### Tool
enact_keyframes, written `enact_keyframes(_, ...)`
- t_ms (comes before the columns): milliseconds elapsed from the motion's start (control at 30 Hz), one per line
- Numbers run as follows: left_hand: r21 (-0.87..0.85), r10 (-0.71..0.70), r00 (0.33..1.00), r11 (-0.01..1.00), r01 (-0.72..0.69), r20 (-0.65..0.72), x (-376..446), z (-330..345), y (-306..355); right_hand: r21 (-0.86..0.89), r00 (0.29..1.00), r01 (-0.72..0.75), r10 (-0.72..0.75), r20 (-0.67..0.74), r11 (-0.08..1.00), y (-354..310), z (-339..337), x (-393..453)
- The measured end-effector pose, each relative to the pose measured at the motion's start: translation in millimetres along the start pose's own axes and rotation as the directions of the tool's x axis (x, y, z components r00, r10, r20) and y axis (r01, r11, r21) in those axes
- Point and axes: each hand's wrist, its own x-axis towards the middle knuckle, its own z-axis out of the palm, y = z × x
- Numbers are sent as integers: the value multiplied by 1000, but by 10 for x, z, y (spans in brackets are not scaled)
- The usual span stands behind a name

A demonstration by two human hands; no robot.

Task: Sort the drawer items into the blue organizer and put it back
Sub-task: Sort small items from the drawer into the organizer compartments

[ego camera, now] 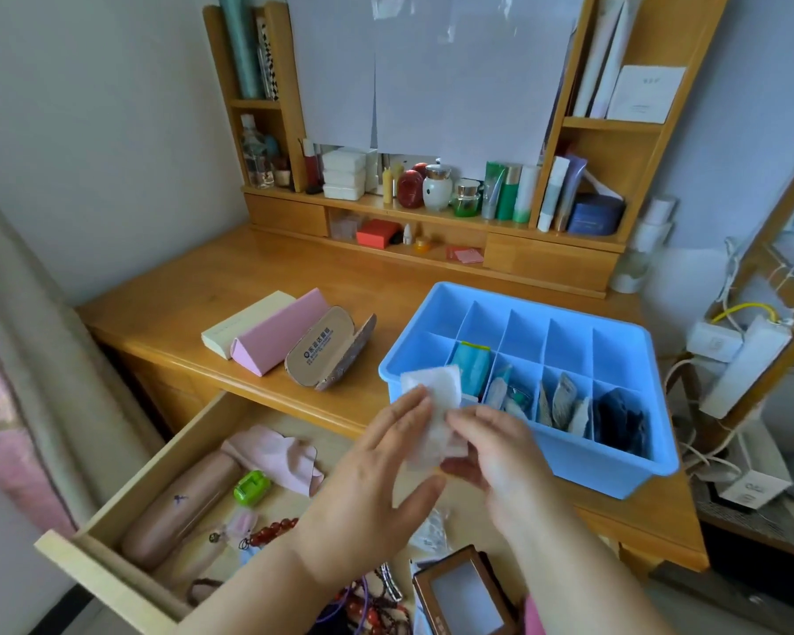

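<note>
Pinching one thin white packet [434, 417] near the blue organizer [523, 456], both hands' fingers [420, 405] risk dropping it into the drawer [111, 575].

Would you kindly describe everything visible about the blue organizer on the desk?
The blue organizer is a rectangular plastic tray with two rows of five compartments. It sits on the wooden desk, angled, near the front edge. The back row looks empty; the front row holds a teal packet, sachets and dark items. Neither hand clearly touches it.
</note>
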Motion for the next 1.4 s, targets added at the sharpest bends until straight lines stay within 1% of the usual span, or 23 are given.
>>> enact_keyframes(67,-55,-92,991,995,87,-99,-75,1,-188,-235,981,113,-146,-125,965,-189,15,197)
enact_keyframes(133,-95,-269,953,962,258,-136,-263,37,-469,-416,951,160,-252,-176,895,-380,39,421)
enact_keyframes(200,-66,-407,906,914,401,-120,-522,93,-777,-531,937,156,-294,-187,833,-483,108,638)
enact_keyframes(400,-115,-635,741,771,627,-220,-1072,34,-1335,-849,907,99,-398,-137,519,-482,355,1204)
enact_keyframes(467,-124,-672,704,738,664,-228,-1168,0,-1435,-891,936,64,-337,-103,450,-423,477,1313)
enact_keyframes(500,-114,-685,696,725,679,-216,-1193,-9,-1476,-934,958,41,-279,-64,356,-375,525,1352)
enact_keyframes(567,-84,-717,671,692,717,-186,-1206,-11,-1545,-998,993,23,-116,17,52,-310,577,1386)
enact_keyframes(633,-61,-742,650,665,744,-163,-1192,-5,-1577,-992,998,59,22,56,-114,-335,570,1387)
enact_keyframes(700,-4,-738,664,669,743,-119,-1166,7,-1559,-988,994,104,52,99,-117,-403,512,1335)
enact_keyframes(800,71,-691,722,719,691,-29,-1137,37,-1465,-967,950,211,-204,237,-142,-389,405,1164)
enact_keyframes(833,88,-663,748,745,661,2,-1123,49,-1419,-951,893,273,-329,307,-147,-341,369,1056)
enact_keyframes(900,95,-602,794,798,595,86,-1084,76,-1305,-866,682,476,-556,475,-156,-173,260,746)
enact_keyframes(933,97,-564,813,826,556,146,-1069,104,-1234,-811,579,555,-615,536,-184,-46,185,563)
enact_keyframes(967,102,-521,824,853,512,222,-1050,148,-1152,-761,520,613,-617,590,-211,114,98,380)
enact_keyframes(1000,106,-477,820,877,469,315,-1036,205,-1071,-722,535,660,-545,646,-208,310,-3,197)
enact_keyframes(1033,103,-435,797,895,434,419,-1024,280,-987,-707,602,688,-416,681,-162,530,-115,43)
enact_keyframes(1100,111,-355,705,923,368,614,-1011,467,-835,-755,751,656,-86,655,-19,944,-361,-208)
enact_keyframes(1133,139,-324,647,937,320,691,-1014,574,-775,-790,789,613,41,613,5,1121,-488,-298)
enact_keyframes(1200,276,-306,539,951,140,785,-1020,777,-672,-841,834,541,128,537,4,1382,-727,-400)
enact_keyframes(1233,353,-308,521,936,14,796,-1015,863,-619,-867,859,498,127,495,12,1441,-817,-438)
enact_keyframes(1300,440,-293,559,886,-147,776,-997,991,-543,-892,882,450,136,451,39,1517,-974,-485)
enact_keyframes(1333,452,-286,597,880,-147,750,-982,1025,-523,-893,877,447,172,448,43,1538,-1030,-499)
enact_keyframes(1400,442,-345,672,897,30,656,-960,1035,-543,-896,882,442,205,425,-45,1566,-1110,-480)
